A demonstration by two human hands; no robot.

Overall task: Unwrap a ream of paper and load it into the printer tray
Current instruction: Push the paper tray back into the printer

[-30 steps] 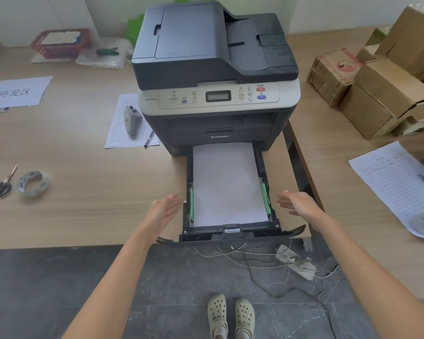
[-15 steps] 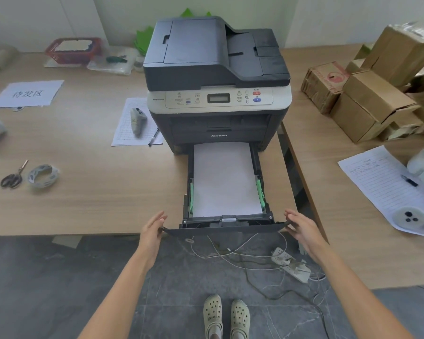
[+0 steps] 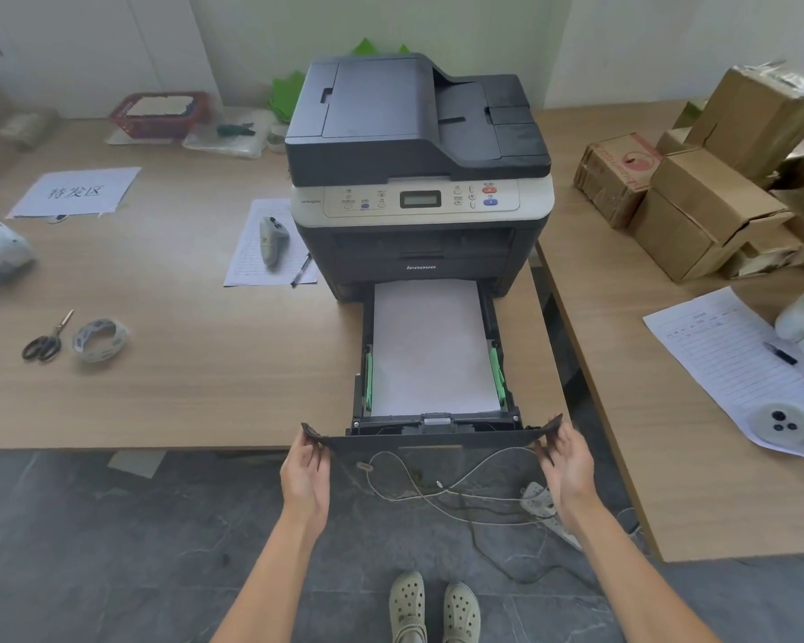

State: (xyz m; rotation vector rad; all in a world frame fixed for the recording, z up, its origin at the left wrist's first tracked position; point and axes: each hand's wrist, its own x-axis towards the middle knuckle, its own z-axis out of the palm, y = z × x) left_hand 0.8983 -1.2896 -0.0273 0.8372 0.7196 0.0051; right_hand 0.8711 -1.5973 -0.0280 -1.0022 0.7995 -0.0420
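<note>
While both hands grip the ends of its front panel, the paper tray [image 3: 437, 439] stands pulled out from the base of the printer [image 3: 418, 178] at the centre of the frame, overhanging the edge of the tabletop [image 3: 182, 364]. Printer: dark body, pale control panel, closed lid on top. Tray: a flat stack of white paper [image 3: 430, 345] lies inside, between two green side guides; no wrapper shows on it. Right of frame: a second tabletop [image 3: 623, 457] carrying cardboard boxes [image 3: 697, 215] and a printed form [image 3: 734, 364]. Left hand [image 3: 305, 475], lower centre: fingers clenched on the left end of the tray's front panel. Right hand [image 3: 569, 466]: fingers curled around the right end of the same panel. Below the tray, white cables [image 3: 437, 484] lie on the grey floor beside a power strip [image 3: 541, 503]. Left of frame: a tape roll [image 3: 98, 340] and, just beside it, scissors [image 3: 45, 341] rest on the tabletop.
</note>
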